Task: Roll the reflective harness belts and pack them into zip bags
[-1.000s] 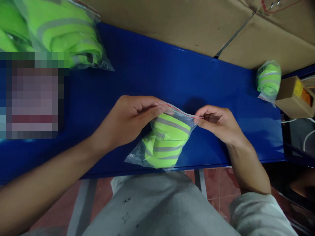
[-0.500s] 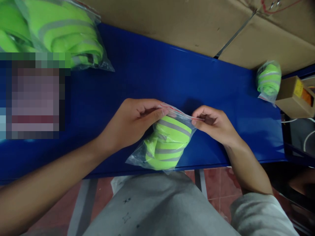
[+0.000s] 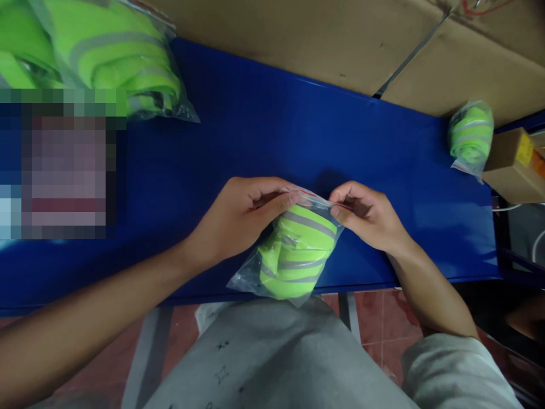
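A clear zip-lock bag [image 3: 247, 274] with a red line along its seal is held near the front edge of the blue table. Inside it is a folded neon-yellow reflective vest [image 3: 300, 255] with grey stripes. My left hand [image 3: 251, 213] pinches the left part of the seal between thumb and fingers. At the right end of the same seal, my right hand [image 3: 366, 216] is closed on the plastic. The bag hangs below both hands, its lower corner spread to the left.
More bagged neon vests [image 3: 123, 57] lie at the back left, beside a pixelated patch. Another bagged vest roll [image 3: 470, 136] sits at the far right, against a small open carton [image 3: 517, 165]. Large cardboard boxes [image 3: 306, 40] line the back of the blue table [image 3: 383, 147].
My left hand has slid a little to the right along the seal, closer to my right hand. The bag has shifted slightly right and down in view.
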`<action>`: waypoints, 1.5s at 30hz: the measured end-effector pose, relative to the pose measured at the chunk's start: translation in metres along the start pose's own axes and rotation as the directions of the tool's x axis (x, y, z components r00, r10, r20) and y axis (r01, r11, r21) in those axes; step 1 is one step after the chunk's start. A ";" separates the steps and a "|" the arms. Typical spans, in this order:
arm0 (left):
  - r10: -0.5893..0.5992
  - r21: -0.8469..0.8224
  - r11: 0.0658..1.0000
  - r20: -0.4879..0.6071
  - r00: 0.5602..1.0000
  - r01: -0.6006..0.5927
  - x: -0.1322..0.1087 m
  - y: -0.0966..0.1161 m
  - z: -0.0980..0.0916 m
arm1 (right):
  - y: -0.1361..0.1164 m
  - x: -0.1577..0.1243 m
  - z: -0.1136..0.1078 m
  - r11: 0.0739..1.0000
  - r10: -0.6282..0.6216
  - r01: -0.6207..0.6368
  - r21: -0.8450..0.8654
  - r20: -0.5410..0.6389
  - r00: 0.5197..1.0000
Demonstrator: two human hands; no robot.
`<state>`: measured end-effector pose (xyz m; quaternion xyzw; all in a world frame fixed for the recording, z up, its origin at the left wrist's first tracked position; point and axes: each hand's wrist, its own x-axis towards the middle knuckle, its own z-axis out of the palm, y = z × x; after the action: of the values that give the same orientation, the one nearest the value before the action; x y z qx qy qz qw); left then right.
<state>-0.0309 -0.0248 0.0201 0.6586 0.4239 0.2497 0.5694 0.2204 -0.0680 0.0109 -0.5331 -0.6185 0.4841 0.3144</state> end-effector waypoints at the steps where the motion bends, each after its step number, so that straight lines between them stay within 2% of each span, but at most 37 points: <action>1: 0.001 -0.002 1.000 0.004 1.000 -0.001 0.000 -0.001 0.001 | 0.000 0.000 0.001 1.000 -0.002 0.002 -0.003 -0.001 1.000; 13: 0.012 -0.005 1.000 0.010 1.000 -0.012 -0.001 -0.002 0.004 | 0.000 0.000 0.005 0.999 -0.005 0.003 -0.034 -0.040 0.999; 17: 0.008 -0.007 1.000 0.000 1.000 -0.008 -0.001 -0.002 0.004 | 0.000 0.000 0.002 0.997 -0.044 0.044 -0.066 -0.008 0.999; 22: 0.007 0.000 1.000 0.015 1.000 -0.007 -0.001 0.000 0.005 | -0.002 -0.001 0.005 0.986 -0.116 0.108 -0.131 -0.059 0.991; 27: -0.004 -0.018 1.000 0.012 1.000 0.004 -0.001 0.001 0.005 | -0.001 -0.001 0.006 0.983 -0.109 0.098 -0.157 -0.063 0.992; 37: 0.007 -0.038 0.999 0.020 1.000 -0.006 -0.001 -0.002 0.011 | -0.003 -0.002 0.015 0.969 -0.174 0.157 -0.192 -0.075 0.982; 42: 0.042 0.030 0.999 -0.043 0.998 -0.041 -0.004 -0.003 0.013 | -0.002 -0.001 0.016 0.985 -0.125 0.114 -0.132 -0.080 0.989; 45: 0.055 0.055 0.997 -0.100 0.993 -0.050 -0.005 -0.004 0.014 | -0.001 -0.001 0.017 0.975 -0.152 0.134 -0.178 -0.088 0.984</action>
<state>-0.0232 -0.0365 0.0134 0.6707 0.4409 0.2866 0.5231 0.2048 -0.0733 0.0061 -0.5361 -0.6780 0.3774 0.3324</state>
